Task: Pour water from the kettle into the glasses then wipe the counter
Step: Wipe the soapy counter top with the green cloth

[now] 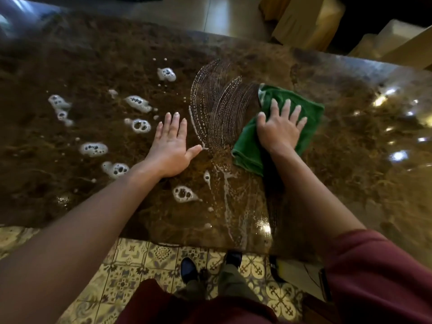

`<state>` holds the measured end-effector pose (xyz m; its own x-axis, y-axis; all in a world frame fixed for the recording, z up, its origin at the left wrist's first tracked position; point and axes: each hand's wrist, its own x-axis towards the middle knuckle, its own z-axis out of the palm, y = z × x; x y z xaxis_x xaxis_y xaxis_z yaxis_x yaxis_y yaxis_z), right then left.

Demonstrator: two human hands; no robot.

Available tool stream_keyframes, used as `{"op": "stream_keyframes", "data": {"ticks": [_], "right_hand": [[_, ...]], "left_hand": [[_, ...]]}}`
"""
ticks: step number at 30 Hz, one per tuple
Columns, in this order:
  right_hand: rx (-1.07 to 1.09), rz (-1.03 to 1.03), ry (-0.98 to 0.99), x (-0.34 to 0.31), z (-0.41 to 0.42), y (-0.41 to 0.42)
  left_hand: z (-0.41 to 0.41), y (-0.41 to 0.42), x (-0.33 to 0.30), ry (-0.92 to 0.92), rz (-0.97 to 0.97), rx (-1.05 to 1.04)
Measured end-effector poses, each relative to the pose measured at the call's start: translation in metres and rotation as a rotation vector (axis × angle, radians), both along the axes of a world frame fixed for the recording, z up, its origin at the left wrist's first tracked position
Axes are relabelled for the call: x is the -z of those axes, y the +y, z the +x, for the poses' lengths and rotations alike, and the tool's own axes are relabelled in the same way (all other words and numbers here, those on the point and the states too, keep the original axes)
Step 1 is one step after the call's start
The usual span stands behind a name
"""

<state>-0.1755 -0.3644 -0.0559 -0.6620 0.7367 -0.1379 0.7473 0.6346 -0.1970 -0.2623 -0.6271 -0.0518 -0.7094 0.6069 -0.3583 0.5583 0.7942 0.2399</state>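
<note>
Head view: right hand (279, 127), fingers spread flat, presses folded green cloth (252, 146) onto glossy brown marble table (350, 174). Left hand (170, 146) rests flat, fingers spread, beside white soap-foam blobs (140, 125) and curved suds streaks (219, 108).

Both arms reach forward, bare forearms, maroon sleeve on the right. Left hand (171, 146) flat, palm down, fingers straight and together, thumb out to the side. Right hand (279, 126) palm down, fingers spread and straight, pressing down.
</note>
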Motion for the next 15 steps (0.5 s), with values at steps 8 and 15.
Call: {"op": "stream_keyframes", "data": {"ticks": [8, 15], "right_hand": [[-0.324, 0.049, 0.044, 0.008, 0.093, -0.112], [-0.178, 0.075, -0.042, 0.007, 0.13, -0.095]], "left_hand": [[0.001, -0.001, -0.001, 0.01, 0.005, 0.01], [0.001, -0.006, -0.03, -0.15, 0.201, -0.067]]}}
